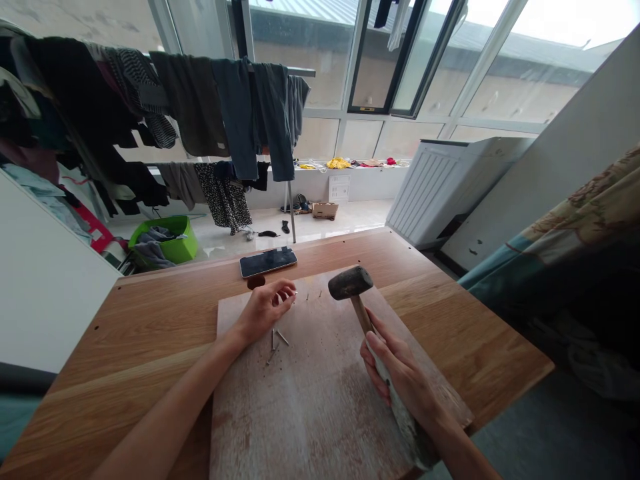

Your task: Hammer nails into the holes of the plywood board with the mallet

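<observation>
Right hand (395, 363) is wrapped round the mallet (351, 283), its head sticking out up and left of the fist, over the board (320, 407). Left hand (267, 308) reaches across, fingers curled; can't really tell if they're pinching anything. Standing nails (307, 297) are just right of those fingertips, loose nails (283, 338) lying just nearer the camera.

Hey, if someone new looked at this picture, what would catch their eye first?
Probably the dark-headed hammer in the right hand, held over a pale, worn board on the wooden table. Next, perhaps, the loose nails lying on that board near the left hand. Then likely the clothes hanging at upper left, with a bright green basket below.
</observation>
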Tool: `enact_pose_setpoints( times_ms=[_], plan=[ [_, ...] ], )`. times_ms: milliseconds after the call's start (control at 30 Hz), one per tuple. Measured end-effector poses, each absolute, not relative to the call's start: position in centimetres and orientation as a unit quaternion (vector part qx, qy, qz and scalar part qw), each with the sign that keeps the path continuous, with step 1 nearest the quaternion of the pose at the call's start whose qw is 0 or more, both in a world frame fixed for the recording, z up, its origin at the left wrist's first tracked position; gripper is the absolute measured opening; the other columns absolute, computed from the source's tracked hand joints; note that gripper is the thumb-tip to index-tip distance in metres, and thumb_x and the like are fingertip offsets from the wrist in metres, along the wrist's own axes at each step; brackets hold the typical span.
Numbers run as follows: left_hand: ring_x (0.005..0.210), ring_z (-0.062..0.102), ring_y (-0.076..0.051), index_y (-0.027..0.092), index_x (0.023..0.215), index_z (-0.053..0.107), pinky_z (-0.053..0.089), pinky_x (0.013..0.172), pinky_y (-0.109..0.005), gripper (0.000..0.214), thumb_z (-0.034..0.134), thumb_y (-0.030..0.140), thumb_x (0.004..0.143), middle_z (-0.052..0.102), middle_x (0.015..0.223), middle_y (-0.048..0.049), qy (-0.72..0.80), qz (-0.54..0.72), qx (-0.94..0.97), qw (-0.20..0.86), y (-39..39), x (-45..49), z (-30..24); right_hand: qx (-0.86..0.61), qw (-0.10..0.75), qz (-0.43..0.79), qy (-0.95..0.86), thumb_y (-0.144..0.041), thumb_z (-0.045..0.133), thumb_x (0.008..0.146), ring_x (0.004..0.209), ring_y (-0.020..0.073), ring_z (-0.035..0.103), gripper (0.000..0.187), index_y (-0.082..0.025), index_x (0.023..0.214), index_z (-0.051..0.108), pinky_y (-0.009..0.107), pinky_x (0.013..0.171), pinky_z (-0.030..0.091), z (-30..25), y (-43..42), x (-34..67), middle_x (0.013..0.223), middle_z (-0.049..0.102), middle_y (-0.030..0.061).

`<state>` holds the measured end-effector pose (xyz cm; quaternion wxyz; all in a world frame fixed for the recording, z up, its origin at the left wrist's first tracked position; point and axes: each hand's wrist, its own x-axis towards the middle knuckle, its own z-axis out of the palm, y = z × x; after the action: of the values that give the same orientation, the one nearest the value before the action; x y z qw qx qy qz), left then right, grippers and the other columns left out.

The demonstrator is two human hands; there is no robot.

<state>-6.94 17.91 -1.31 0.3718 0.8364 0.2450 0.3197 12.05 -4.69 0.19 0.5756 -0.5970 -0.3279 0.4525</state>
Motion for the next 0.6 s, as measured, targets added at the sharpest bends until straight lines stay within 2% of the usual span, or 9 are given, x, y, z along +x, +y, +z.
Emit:
enact_pose_setpoints(
  times_ms=[100, 300, 600],
  plan=[
    [0.069, 0.065, -0.013, 0.021, 0.107, 0.072, 0.053, 0.066, -0.024, 0.02, 0.063, 0.025, 0.089, 0.074, 0.086, -0.0005, 0.239, 0.323, 0.836, 0.375, 18.03, -6.86, -1.29, -0.591, 0.576, 0.463, -0.325, -0.058, 0.06, 0.097, 0.034, 0.0035, 0.037, 0.08, -0.024, 0.163, 0.031, 0.015, 0.029, 0.038, 0.22, -4.62, 12.01, 0.071, 0.05, -0.0079],
    [0.069, 0.066, -0.014, 0.02, 0.092, 0.074, 0.053, 0.064, -0.025, 0.013, 0.064, 0.028, 0.09, 0.077, 0.085, -0.0026, 0.24, 0.331, 0.842, 0.352, 18.03, -6.75, -1.41, -0.593, 0.574, 0.461, -0.325, -0.058, 0.061, 0.095, 0.034, 0.0038, 0.036, 0.079, -0.025, 0.162, 0.034, 0.015, 0.028, 0.038, 0.09, -4.84, 12.03, 0.07, 0.05, -0.0075],
    [0.07, 0.066, -0.014, 0.02, 0.093, 0.074, 0.055, 0.067, -0.025, 0.01, 0.065, 0.021, 0.089, 0.076, 0.087, -0.0025, 0.222, 0.335, 0.853, 0.331, 18.04, -6.98, -1.71, -0.599, 0.568, 0.453, -0.336, -0.059, 0.059, 0.096, 0.034, 0.0039, 0.037, 0.079, -0.024, 0.163, 0.033, 0.016, 0.028, 0.039, -0.04, -4.77, 11.96, 0.071, 0.049, -0.0077]
  ],
)
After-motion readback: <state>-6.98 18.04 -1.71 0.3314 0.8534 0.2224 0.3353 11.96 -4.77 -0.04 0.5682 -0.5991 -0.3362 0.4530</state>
